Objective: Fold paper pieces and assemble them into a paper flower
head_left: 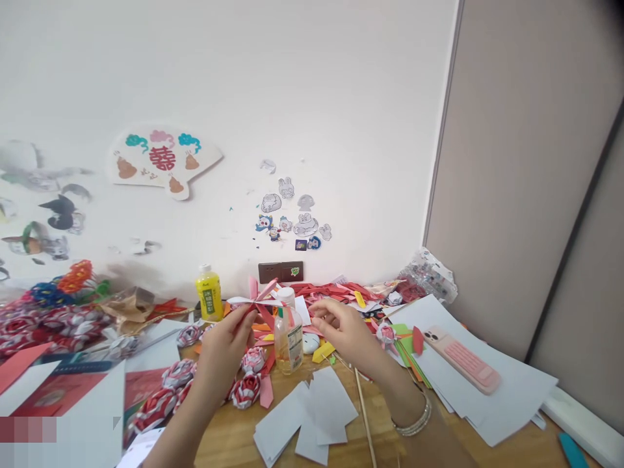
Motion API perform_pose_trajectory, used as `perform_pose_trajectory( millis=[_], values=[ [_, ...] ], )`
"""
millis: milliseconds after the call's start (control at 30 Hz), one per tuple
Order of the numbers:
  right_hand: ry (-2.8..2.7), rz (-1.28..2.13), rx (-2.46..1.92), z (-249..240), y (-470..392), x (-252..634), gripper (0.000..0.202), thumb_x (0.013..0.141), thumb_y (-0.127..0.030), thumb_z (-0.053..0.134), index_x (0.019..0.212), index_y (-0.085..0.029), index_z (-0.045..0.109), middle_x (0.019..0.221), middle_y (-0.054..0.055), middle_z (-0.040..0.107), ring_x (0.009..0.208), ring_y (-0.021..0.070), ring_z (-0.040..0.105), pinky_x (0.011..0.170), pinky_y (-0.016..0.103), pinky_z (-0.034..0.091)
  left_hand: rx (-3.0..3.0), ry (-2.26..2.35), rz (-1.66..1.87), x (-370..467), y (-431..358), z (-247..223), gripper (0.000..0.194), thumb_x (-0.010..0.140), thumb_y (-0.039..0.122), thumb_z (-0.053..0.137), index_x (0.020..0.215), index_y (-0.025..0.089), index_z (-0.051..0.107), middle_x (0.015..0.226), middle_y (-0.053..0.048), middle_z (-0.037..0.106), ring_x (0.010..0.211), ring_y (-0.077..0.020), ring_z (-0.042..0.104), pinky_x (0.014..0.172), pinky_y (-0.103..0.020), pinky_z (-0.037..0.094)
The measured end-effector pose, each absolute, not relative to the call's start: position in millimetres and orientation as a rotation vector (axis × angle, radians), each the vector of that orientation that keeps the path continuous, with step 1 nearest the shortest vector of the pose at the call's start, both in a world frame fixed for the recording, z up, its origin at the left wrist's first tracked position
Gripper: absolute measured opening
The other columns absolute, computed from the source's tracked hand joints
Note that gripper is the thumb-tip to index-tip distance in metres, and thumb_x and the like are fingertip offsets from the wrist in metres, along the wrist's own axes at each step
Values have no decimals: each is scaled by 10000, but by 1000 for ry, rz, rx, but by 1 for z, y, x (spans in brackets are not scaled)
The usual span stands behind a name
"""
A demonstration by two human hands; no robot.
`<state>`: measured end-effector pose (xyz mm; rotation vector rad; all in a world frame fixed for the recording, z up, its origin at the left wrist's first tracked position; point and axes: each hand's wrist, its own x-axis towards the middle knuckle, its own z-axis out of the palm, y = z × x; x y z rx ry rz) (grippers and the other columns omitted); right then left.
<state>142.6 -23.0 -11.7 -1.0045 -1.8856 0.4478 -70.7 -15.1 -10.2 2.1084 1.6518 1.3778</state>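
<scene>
My left hand is closed, its fingertips pinching a folded paper piece with pink, white and red strips spreading from its centre. To the right my right hand is held above the table with loosely bent fingers, and I see nothing in it. Between the hands stands a clear glue bottle with some amber liquid at its bottom. Several red-and-white paper roses lie beside and below my left hand. White paper cards are spread on the wooden table in front of the bottle.
A yellow drink bottle stands near the wall. Paper strips heap along the table's back. At right, a pink phone rests on white sheets. A thin stick lies near my right forearm. More paper roses pile at left.
</scene>
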Motion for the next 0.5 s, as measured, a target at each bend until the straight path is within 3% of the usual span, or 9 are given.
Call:
perform_pose_trajectory(
  millis=[100,167,233,333,500],
  values=[
    [-1901,178,-977,-13,-27,130,426,804,-295,508,1210,-211,411,1104,72,534,907,179,513,746,306,417,2348,1653,1316,-71,-15,-12,234,832,322,381,860,207,582,781,-17,647,718,-175,581,630,-247,424],
    [-2000,-49,-963,-17,-27,122,361,800,-267,513,1151,-201,462,1097,76,539,970,207,476,797,342,393,2540,1561,1197,-64,-17,-15,248,840,263,357,916,209,587,912,-47,644,818,-190,581,694,-271,432],
    [-2076,-225,-1020,-24,-24,113,179,805,-197,479,966,-173,553,937,75,587,906,214,485,765,347,392,2659,1490,1104,-54,-21,-17,277,847,220,321,932,202,585,901,-62,633,811,-193,579,695,-287,441],
    [-2053,-326,-1171,-35,-20,105,102,769,-123,460,805,-150,551,800,74,573,792,205,488,688,329,398,2698,1520,1053,-40,-28,-20,235,841,269,366,933,190,567,849,-68,609,770,-203,579,661,-301,455],
    [-1999,-328,-1135,-29,-23,113,209,742,-131,462,947,-152,497,895,78,542,844,208,470,710,336,410,2728,1597,1004,-38,-33,-18,179,819,306,400,791,202,544,798,-54,580,722,-210,570,613,-309,452]
  ],
)
